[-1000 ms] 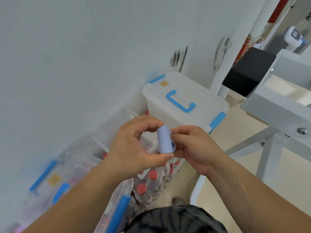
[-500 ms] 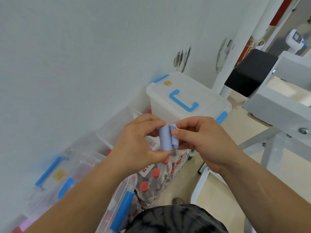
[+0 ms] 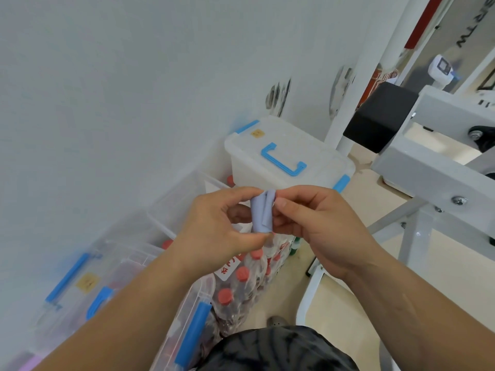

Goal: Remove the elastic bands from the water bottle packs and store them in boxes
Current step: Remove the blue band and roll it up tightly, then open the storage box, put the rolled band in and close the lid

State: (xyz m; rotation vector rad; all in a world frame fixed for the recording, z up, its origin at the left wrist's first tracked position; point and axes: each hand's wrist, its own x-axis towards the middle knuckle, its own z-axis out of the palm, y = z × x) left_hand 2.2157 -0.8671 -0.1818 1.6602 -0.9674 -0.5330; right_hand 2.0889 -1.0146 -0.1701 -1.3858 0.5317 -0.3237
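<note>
Vs. approx. 1 s ago, the elastic band (image 3: 262,214) has been doubled over into a tighter fold; the right hand (image 3: 321,228) has been brought onto it, thumb and forefinger pinching its upper edge, while it is pinched top and bottom by the left hand (image 3: 214,234) – so it is judged already off a pack and being compacted for storage. The band is pale lilac-blue, wide, soft, one flap overlapping; it is held mid-air above the water bottle packs (image 3: 241,285), just short of the lidded box (image 3: 281,167).

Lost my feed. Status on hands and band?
Left hand, right hand both pinch the folded blue elastic band. Bottle pack below. White box lid shut. Nothing blocking.
</note>
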